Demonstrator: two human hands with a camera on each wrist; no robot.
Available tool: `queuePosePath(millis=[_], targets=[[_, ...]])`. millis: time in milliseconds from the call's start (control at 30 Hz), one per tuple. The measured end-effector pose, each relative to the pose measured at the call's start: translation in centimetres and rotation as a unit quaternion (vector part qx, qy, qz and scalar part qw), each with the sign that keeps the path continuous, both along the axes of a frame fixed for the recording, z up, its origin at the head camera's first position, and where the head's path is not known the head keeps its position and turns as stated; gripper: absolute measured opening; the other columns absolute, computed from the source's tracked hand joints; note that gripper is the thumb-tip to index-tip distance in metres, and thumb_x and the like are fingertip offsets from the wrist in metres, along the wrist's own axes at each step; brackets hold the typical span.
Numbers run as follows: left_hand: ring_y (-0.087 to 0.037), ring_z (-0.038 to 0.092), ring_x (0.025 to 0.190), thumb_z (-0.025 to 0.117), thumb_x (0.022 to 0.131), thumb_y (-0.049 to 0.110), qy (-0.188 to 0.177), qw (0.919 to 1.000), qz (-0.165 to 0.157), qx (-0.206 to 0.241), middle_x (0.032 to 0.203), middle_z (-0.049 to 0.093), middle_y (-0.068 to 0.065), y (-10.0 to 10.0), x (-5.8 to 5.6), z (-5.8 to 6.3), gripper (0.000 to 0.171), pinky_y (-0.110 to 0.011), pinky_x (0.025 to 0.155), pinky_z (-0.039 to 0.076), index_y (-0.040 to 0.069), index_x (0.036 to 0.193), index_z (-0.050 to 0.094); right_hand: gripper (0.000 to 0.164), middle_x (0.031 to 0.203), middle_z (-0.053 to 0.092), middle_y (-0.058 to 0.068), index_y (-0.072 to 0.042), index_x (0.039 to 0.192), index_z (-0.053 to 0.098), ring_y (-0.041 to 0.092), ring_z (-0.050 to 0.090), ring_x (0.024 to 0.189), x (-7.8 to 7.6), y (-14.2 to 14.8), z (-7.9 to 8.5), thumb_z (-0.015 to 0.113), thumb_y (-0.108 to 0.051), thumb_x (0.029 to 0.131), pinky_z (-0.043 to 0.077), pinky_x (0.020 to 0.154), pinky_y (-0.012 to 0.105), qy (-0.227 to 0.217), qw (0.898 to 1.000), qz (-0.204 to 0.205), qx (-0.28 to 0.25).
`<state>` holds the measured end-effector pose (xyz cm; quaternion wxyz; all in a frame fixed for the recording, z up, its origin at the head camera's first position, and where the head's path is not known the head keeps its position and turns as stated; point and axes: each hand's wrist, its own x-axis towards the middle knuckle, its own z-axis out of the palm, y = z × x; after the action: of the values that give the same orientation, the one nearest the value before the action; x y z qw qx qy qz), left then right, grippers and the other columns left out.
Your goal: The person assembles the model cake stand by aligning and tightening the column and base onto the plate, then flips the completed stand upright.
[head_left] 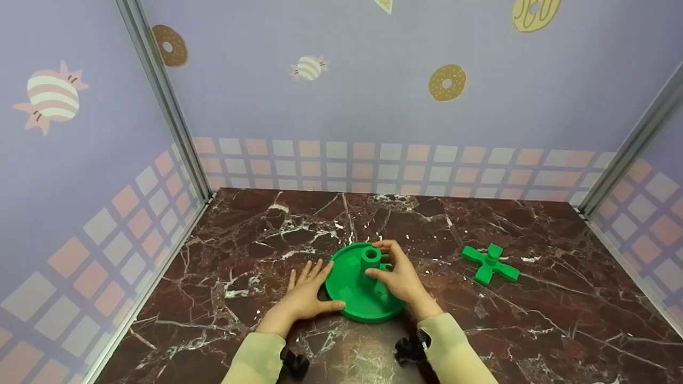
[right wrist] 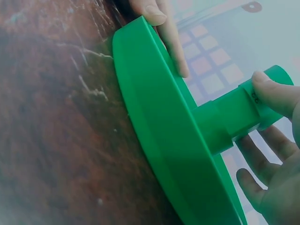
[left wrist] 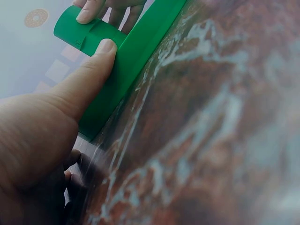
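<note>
A round green dish (head_left: 341,272) with a raised rim lies on the tabletop between the hands. From it rises a green tube (head_left: 371,257), hollow at the top, with a collar partway up in the right wrist view. My right hand (head_left: 403,277) pinches this tube near its upper end, thumb on the near side and fingers behind. A smaller green part beside the tube is partly hidden by those fingers. My left hand (head_left: 304,298) steadies the dish's left rim, fingers spread and straight, its thumb (left wrist: 93,70) resting against the near edge.
A green four-armed cross piece (head_left: 490,264) with a central peg lies to the right of the dish. The dark red marbled tabletop (head_left: 256,229) is bounded by patterned lilac walls (head_left: 363,96) at the back and both sides, with metal corner posts (head_left: 171,106).
</note>
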<state>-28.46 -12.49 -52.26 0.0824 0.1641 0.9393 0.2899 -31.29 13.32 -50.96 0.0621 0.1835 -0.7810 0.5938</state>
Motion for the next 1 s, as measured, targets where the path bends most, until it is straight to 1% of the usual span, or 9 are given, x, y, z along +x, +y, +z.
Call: queuePosePath(millis=[267,400,467,567,667,733,800,900,1000], targets=[[-0.040,0.003,0.162,0.073,0.085,0.067,-0.001,1.0000,0.001,-0.003,0.173,0.014,-0.016,0.0,0.0,0.0,0.106,-0.068,0.126,-0.008,0.022,0.166,0.022,0.052,0.121,0.069,0.012,-0.013,0.124,0.056,0.032,0.064,0.116,0.1,-0.4,-0.1,0.085,-0.006,0.082,0.052,0.098,0.056,0.014,0.999,-0.036,0.010],[-0.040,0.003,0.162,0.072,0.085,0.067,0.000,1.0000,0.000,-0.003,0.173,0.014,-0.016,0.0,0.0,0.0,0.106,-0.068,0.126,-0.008,0.022,0.166,0.022,0.053,0.121,0.068,0.013,-0.012,0.125,0.055,0.034,0.063,0.117,0.1,-0.4,-0.1,0.086,-0.009,0.081,0.052,0.098,0.057,0.016,0.999,-0.041,0.020],[-0.040,0.003,0.162,0.072,0.085,0.067,0.001,1.0000,0.000,-0.003,0.173,0.014,-0.016,0.0,0.0,0.0,0.106,-0.068,0.126,-0.008,0.022,0.166,0.022,0.057,0.125,0.066,0.014,-0.011,0.129,0.055,0.036,0.062,0.120,0.0,-0.3,-0.2,0.087,-0.012,0.082,0.051,0.101,0.059,0.013,0.999,-0.035,0.026],[-0.040,0.003,0.162,0.073,0.085,0.067,0.002,1.0000,0.001,-0.002,0.173,0.015,-0.016,0.0,0.0,-0.1,0.106,-0.068,0.126,-0.008,0.022,0.166,0.022,0.067,0.138,0.061,0.020,-0.010,0.142,0.051,0.040,0.058,0.129,-0.2,0.0,-0.2,0.085,-0.012,0.085,0.047,0.107,0.062,-0.002,1.000,-0.001,0.010],[-0.041,0.003,0.162,0.073,0.085,0.066,0.002,1.0000,0.001,0.001,0.173,0.015,-0.016,0.0,0.0,-0.1,0.106,-0.068,0.126,-0.008,0.022,0.166,0.023,0.073,0.150,0.051,0.026,-0.006,0.153,0.041,0.046,0.052,0.136,-0.4,0.6,-0.3,0.078,-0.006,0.090,0.043,0.112,0.064,-0.015,0.998,0.057,-0.023],[-0.040,0.003,0.162,0.073,0.084,0.066,0.003,1.0000,0.001,0.001,0.173,0.015,-0.016,0.0,0.0,-0.1,0.106,-0.068,0.126,-0.008,0.022,0.166,0.022,0.072,0.154,0.047,0.029,-0.003,0.156,0.037,0.048,0.049,0.139,-0.5,0.9,-0.2,0.073,-0.002,0.093,0.043,0.113,0.062,-0.023,0.994,0.097,-0.047],[-0.041,0.003,0.162,0.073,0.084,0.067,0.005,1.0000,0.000,0.001,0.173,0.015,-0.016,0.0,-0.1,-0.2,0.106,-0.068,0.126,-0.008,0.023,0.166,0.022,0.070,0.154,0.046,0.031,0.000,0.156,0.036,0.049,0.048,0.140,-0.6,1.1,-0.2,0.069,0.000,0.095,0.044,0.112,0.058,-0.024,0.991,0.125,-0.052],[-0.041,0.003,0.162,0.073,0.084,0.068,0.007,1.0000,0.000,0.000,0.173,0.015,-0.016,0.0,-0.1,-0.2,0.107,-0.068,0.126,-0.007,0.023,0.166,0.022,0.067,0.155,0.045,0.030,0.001,0.155,0.037,0.047,0.047,0.142,-0.6,1.1,-0.3,0.066,0.004,0.094,0.043,0.114,0.053,-0.027,0.988,0.141,-0.051],[-0.041,0.003,0.162,0.073,0.084,0.068,0.007,1.0000,0.000,0.000,0.173,0.015,-0.017,0.0,-0.1,-0.2,0.107,-0.069,0.126,-0.007,0.022,0.166,0.022,0.064,0.155,0.045,0.030,0.002,0.153,0.040,0.047,0.047,0.142,-0.5,1.1,-0.2,0.064,0.007,0.094,0.043,0.114,0.053,-0.022,0.989,0.138,-0.039]])
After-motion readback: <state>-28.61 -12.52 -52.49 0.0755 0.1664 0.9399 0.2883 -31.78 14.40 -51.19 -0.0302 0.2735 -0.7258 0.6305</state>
